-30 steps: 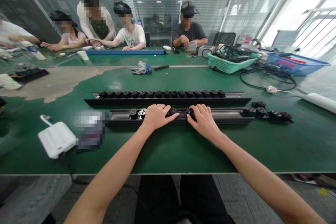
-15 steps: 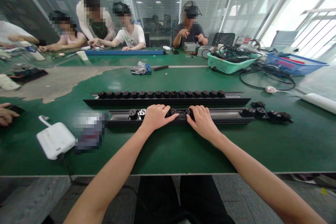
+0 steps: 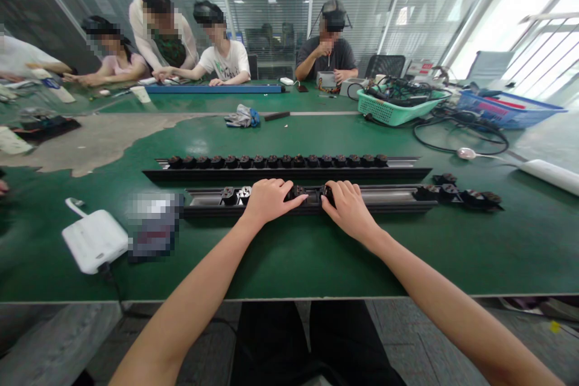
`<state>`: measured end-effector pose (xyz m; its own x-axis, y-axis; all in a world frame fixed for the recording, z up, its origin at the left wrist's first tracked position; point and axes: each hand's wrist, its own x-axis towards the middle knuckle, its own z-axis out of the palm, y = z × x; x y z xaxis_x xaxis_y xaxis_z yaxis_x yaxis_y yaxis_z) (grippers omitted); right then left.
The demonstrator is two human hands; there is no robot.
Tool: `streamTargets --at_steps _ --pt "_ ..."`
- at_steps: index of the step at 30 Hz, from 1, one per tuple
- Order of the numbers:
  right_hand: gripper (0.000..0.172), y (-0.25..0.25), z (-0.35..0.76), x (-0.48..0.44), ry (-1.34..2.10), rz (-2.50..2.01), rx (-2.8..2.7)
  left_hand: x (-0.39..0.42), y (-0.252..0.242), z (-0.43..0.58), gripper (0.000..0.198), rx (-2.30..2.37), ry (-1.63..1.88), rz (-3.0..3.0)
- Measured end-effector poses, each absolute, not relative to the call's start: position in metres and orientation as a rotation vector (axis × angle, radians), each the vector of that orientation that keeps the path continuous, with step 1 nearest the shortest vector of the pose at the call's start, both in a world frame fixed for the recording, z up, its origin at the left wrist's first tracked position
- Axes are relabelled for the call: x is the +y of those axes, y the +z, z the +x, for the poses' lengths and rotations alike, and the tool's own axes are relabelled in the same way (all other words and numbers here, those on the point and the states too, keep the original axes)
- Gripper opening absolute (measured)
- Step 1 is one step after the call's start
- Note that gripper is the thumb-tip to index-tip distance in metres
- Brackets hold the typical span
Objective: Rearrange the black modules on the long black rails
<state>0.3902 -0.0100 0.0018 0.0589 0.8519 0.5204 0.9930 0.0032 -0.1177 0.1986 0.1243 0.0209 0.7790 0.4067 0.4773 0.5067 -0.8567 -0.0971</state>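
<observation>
A long black metal channel [image 3: 389, 198] lies crosswise before me, with several black socket modules in its left half. My left hand [image 3: 270, 200] rests over it, fingers curled around a socket module [image 3: 298, 191] and thumb along the near side. My right hand [image 3: 349, 204] pinches another black module [image 3: 326, 195] at the middle of the channel. A short gap separates the two hands. My fingers partly hide both modules. Behind lies a second channel [image 3: 404, 163] with a row of socket modules [image 3: 272, 161].
Loose socket modules [image 3: 480, 199] lie at the channel's right end. A white adapter [image 3: 94, 241] and a blurred packet [image 3: 156, 226] are at left. Farther back are a glove [image 3: 243, 116], a green basket [image 3: 398, 110] of cables and a blue basket [image 3: 506, 110]. Several people sit or stand across the table.
My hands and both channels stay nearly the same. The person opposite has raised one hand toward the face; a hand at the far left has mostly left the view.
</observation>
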Motion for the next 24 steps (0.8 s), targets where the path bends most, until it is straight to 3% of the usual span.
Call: streamTargets --at_steps 24 --pt "0.033 0.0030 0.3907 -0.0112 -0.441 -1.908 -1.852 0.1238 0.0204 0.1989 0.056 -0.720 -0.647 -2.738"
